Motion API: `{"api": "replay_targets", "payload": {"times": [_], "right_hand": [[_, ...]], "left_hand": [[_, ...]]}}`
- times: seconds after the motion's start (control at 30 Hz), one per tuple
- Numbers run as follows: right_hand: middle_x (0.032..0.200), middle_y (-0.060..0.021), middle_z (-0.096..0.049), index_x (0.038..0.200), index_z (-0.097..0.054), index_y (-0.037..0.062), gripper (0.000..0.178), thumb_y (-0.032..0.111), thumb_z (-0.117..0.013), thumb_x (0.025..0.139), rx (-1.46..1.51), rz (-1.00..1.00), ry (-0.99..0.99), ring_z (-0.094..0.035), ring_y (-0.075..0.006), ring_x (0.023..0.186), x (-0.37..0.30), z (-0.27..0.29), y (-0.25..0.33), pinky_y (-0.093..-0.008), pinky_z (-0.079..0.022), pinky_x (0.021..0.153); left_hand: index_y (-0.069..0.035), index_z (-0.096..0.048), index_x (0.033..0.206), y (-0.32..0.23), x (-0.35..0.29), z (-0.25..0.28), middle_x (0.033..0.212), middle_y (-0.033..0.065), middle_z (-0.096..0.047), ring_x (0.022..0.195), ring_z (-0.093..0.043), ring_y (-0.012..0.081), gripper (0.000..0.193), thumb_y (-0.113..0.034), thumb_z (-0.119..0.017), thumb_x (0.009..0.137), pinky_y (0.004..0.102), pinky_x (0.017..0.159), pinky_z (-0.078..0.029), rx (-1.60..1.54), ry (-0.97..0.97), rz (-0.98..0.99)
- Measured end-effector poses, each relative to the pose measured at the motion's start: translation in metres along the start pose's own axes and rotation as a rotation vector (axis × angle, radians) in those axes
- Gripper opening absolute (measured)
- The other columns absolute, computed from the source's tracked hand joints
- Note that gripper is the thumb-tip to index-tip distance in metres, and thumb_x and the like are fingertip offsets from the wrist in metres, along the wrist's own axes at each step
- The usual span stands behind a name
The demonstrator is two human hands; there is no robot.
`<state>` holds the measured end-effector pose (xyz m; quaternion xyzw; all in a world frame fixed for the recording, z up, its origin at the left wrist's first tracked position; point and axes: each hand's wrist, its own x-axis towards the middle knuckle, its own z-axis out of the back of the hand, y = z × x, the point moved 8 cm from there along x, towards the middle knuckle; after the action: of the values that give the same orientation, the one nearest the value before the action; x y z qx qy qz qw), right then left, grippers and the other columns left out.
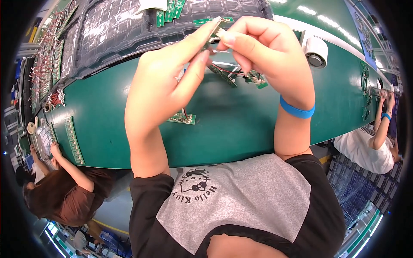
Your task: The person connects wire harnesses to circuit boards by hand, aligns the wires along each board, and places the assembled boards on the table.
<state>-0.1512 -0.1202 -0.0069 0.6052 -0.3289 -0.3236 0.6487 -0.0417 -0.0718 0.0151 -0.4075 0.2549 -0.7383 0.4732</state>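
Above the green tabletop (206, 144), my left hand (159, 81) is closed on a small green circuit board (214, 37), thumb on one side and fingers on the other. My right hand (275, 53) pinches at the same board's edge, by a small white connector (221, 33); its fingertips partly hide the contact. Red and black wires run below my hands to a narrow board (223, 76) and a smaller one (257, 80) under the right hand. Another green board (184, 118) with wires lies beneath my left wrist.
Black plastic trays (112, 32) line the far side, with loose green boards (170, 12) on top. A white cylindrical device (316, 52) stands far right. Wired boards (53, 64) and a long board strip (73, 140) lie left. Co-workers (71, 193) sit on both sides.
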Motion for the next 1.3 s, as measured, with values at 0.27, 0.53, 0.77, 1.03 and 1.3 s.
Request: {"api": "replay_targets", "payload": {"times": [0.27, 0.53, 0.77, 1.03, 1.3], "right_hand": [[0.054, 0.0032, -0.05, 0.079, -0.062, 0.0013, 0.019, 0.017, -0.051, 0.084, -0.043, 0.034, -0.054, -0.041, -0.0015, 0.048, -0.002, -0.005, 0.003, -0.0186, -0.031, 0.043], [0.053, 0.0021, -0.05, 0.077, -0.059, 0.0, 0.022, 0.018, -0.051, 0.087, 0.0, 0.022, -0.066, -0.043, -0.0038, 0.05, -0.003, -0.01, 0.005, -0.0207, -0.036, 0.047], [0.066, -0.0012, -0.055, 0.085, -0.061, -0.0021, 0.021, 0.015, -0.05, 0.087, -0.035, 0.157, -0.105, -0.048, -0.0066, 0.061, -0.004, -0.012, 0.015, -0.0203, -0.04, 0.058], [0.094, -0.0071, -0.06, 0.099, -0.058, -0.0033, 0.022, 0.011, -0.046, 0.088, -0.135, 0.238, -0.099, -0.055, -0.0143, 0.089, 0.001, 0.001, 0.011, -0.0258, -0.041, 0.083], [0.067, -0.0028, -0.057, 0.092, -0.061, -0.0015, 0.019, 0.013, -0.053, 0.083, -0.138, 0.181, -0.005, -0.052, -0.0072, 0.061, 0.0, -0.014, 0.005, -0.023, -0.042, 0.055]], "left_hand": [[-0.004, -0.06, 0.101, -0.008, 0.001, 0.008, 0.079, 0.0101, -0.063, 0.062, -0.059, 0.022, 0.026, -0.003, -0.057, 0.075, 0.03, 0.056, -0.046, 0.329, -0.257, -0.257], [-0.005, -0.06, 0.097, -0.008, 0.001, 0.012, 0.073, 0.0095, -0.062, 0.058, -0.059, 0.0218, 0.017, -0.008, -0.056, 0.081, 0.0298, 0.05, -0.046, 0.308, -0.26, -0.104], [-0.003, -0.06, 0.095, -0.004, 0.002, 0.016, 0.07, 0.0078, -0.064, 0.06, -0.064, 0.0164, 0.014, -0.008, -0.055, 0.083, 0.0249, 0.051, -0.047, 0.199, -0.229, -0.034], [-0.001, -0.059, 0.096, 0.008, 0.0, 0.024, 0.073, 0.0078, -0.066, 0.069, -0.066, 0.0142, 0.015, -0.006, -0.055, 0.083, 0.0215, 0.056, -0.048, -0.043, -0.286, 0.021], [0.008, -0.052, 0.107, 0.009, -0.004, 0.036, 0.086, 0.013, -0.065, 0.076, -0.063, 0.0165, 0.022, -0.002, -0.049, 0.087, 0.0226, 0.069, -0.047, -0.022, -0.262, 0.059]]}}
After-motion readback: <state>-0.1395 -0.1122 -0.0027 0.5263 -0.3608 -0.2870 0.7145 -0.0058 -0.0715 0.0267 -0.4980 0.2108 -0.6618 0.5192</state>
